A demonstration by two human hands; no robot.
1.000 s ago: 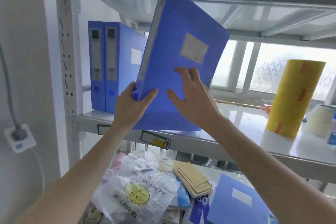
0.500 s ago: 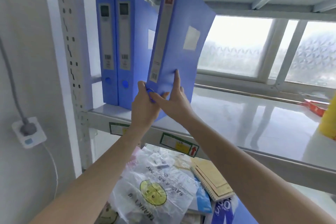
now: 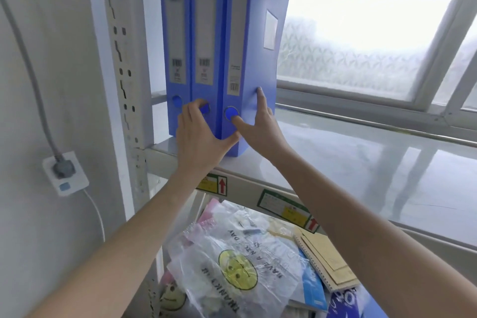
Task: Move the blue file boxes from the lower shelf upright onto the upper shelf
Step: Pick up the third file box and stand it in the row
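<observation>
Third file box (image 3: pixel 254 59) stands upright on the upper shelf (image 3: pixel 361 162), long axis vertical, spine facing the camera, tucked against the second file box (image 3: pixel 205 46) on its left; the first file box (image 3: pixel 175 44) sits left of that, next to the shelf post (image 3: pixel 121 59). All three are touching side by side, bottoms on the shelf near its front edge.

Right hand (image 3: pixel 258 124) is on the third box: thumb on the round finger hole (image 3: pixel 231 113) low on the spine, index finger (image 3: pixel 260 97) stretched up flat along the right side panel, so the box lies directly ahead of and above the fingers. Fingers are spread, pressing rather than gripping (no wrap around the box visible). Left hand (image 3: pixel 201 137) is just left of it, fingers curled over the lower spine of the second box, thumb out toward the base of the third box, bracing more than holding.

Judgement: placement looks basically done, just squaring up or pushing back. Right hand is the nearer one for any final nudge, push direction straight away from the fingers into the shelf.

Lower shelf holds plastic bags (image 3: pixel 232 261) and notebooks (image 3: pixel 327 258), below both wrists; a blue corner (image 3: pixel 361 304) at bottom right may be another box (can't tell for sure).
</observation>
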